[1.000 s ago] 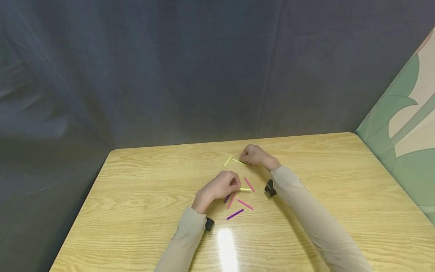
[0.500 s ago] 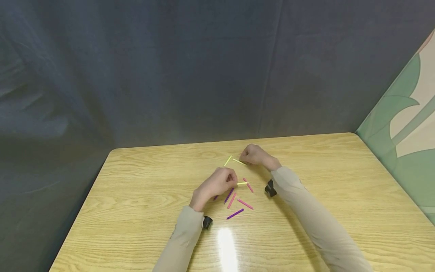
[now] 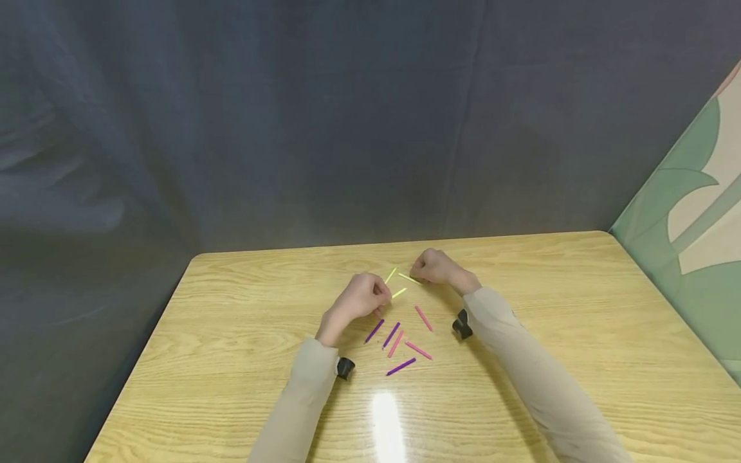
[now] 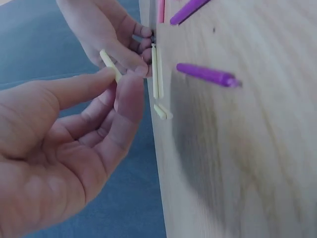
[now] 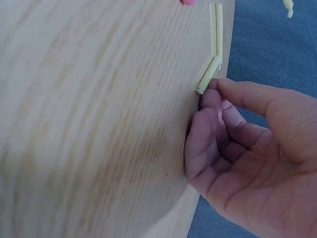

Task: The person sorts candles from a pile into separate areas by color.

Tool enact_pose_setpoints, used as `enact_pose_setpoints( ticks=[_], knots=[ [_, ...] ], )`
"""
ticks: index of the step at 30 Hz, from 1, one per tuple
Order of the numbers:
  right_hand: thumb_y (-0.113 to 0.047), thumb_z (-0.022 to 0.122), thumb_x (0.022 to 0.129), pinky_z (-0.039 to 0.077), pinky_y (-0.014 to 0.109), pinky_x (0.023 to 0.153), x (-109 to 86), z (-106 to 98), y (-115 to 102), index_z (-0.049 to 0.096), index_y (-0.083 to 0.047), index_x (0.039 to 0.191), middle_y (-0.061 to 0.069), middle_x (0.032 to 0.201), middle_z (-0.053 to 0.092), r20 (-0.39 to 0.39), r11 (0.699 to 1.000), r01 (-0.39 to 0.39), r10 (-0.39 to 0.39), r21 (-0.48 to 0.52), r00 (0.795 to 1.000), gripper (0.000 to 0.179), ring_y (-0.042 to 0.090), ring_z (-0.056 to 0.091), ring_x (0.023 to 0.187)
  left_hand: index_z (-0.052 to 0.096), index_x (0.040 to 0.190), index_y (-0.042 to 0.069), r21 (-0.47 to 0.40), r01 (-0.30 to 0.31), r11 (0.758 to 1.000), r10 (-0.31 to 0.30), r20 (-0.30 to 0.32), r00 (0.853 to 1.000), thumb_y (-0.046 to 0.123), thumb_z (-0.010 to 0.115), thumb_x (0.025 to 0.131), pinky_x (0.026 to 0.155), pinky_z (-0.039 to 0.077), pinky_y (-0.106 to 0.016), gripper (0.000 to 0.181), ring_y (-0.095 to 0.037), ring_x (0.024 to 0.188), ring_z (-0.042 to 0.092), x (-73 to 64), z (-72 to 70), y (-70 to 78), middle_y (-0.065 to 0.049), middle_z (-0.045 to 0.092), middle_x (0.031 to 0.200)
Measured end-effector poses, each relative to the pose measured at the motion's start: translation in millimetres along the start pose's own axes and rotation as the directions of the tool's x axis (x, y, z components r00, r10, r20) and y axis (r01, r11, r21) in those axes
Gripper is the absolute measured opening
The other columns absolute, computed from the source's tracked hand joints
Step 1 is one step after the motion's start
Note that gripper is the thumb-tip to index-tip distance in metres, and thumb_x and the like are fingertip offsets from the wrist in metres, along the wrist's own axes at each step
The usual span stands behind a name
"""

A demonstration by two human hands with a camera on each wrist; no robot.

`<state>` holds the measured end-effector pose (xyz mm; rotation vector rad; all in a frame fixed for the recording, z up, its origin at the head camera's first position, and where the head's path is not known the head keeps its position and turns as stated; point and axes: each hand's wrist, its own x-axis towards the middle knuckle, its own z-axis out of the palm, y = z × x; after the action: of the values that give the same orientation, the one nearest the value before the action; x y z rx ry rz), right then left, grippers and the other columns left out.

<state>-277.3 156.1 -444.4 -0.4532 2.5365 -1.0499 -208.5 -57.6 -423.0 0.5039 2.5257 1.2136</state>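
Observation:
Thin yellow, pink and purple candles lie on a wooden table. My left hand [image 3: 356, 299] is raised above the table and pinches a yellow candle [image 4: 107, 59] between thumb and forefinger. Farther back, my right hand [image 3: 437, 267] has curled fingers low at the table, thumb and forefinger at the right end of a lying yellow candle [image 5: 210, 74]. Another yellow candle [image 3: 391, 274] lies just left of that one, the two slanting toward each other. A purple candle [image 3: 374, 331] lies just below my left hand.
Nearer to me lie two more purple candles [image 3: 401, 366] and three pink candles [image 3: 424, 318], loosely scattered. The table [image 3: 231, 360] ends at a dark curtain [image 3: 324, 161] behind. A patterned panel [image 3: 695, 257] stands at the right.
My left hand has moved left and back, carrying the yellow candle away from the pink one and tilting it. The purple candles under it show more. My right hand stays in place.

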Motion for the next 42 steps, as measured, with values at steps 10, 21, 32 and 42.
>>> enact_pose_setpoints(
  ticks=[10, 21, 32, 42],
  knots=[
    [-0.009, 0.055, 0.093, 0.028, 0.021, 0.045, 0.4, 4, -3, 0.039, -0.016, 0.052, -0.006, 0.047, 0.035, -0.006, 1.0, 0.027, -0.027, 0.009, 1.0, 0.045, 0.006, 0.028, 0.042, 0.071, 0.089, -0.004, -0.013, 0.096, 0.995, -0.096, -0.066, 0.993, 0.002, 0.061, 0.091, 0.053, 0.049, -0.025, 0.012, -0.02, 0.06, 0.065, 5.2, -11.4, -9.4, -0.012, 0.067, 0.074],
    [-0.007, 0.054, 0.093, 0.027, 0.022, 0.046, -2.9, 3, -3, 0.039, -0.016, 0.051, -0.006, 0.046, 0.033, -0.035, 0.999, 0.047, -0.047, 0.001, 0.998, 0.045, 0.007, 0.026, 0.042, 0.071, 0.073, -0.002, 0.023, 0.143, 0.989, -0.138, -0.161, 0.977, 0.0, 0.062, 0.087, 0.05, 0.045, -0.023, 0.017, -0.016, 0.053, 0.058, 17.1, -15.8, -21.4, -0.013, 0.068, 0.07],
    [-0.003, 0.053, 0.088, 0.024, 0.023, 0.047, -5.0, 10, -7, 0.036, -0.016, 0.05, -0.009, 0.044, 0.028, -0.087, 0.994, 0.105, -0.106, -0.018, 0.991, 0.044, 0.008, 0.023, 0.043, 0.062, 0.058, 0.0, 0.012, 0.216, 0.976, -0.211, -0.172, 0.962, -0.002, 0.06, 0.086, 0.048, 0.047, -0.023, 0.028, -0.014, 0.045, 0.054, 27.6, -17.4, -27.6, -0.008, 0.063, 0.058],
    [-0.004, 0.054, 0.09, 0.023, 0.023, 0.048, -6.0, 12, -9, 0.036, -0.016, 0.051, -0.007, 0.046, 0.028, -0.085, 0.996, 0.087, -0.087, -0.004, 0.993, 0.044, 0.008, 0.023, 0.044, 0.047, 0.047, 0.011, 0.04, 0.253, 0.967, -0.242, -0.181, 0.953, -0.001, 0.059, 0.084, 0.04, 0.03, -0.021, 0.041, -0.009, 0.037, 0.036, 39.2, -17.3, -32.3, 0.001, 0.045, 0.042]
  ],
)
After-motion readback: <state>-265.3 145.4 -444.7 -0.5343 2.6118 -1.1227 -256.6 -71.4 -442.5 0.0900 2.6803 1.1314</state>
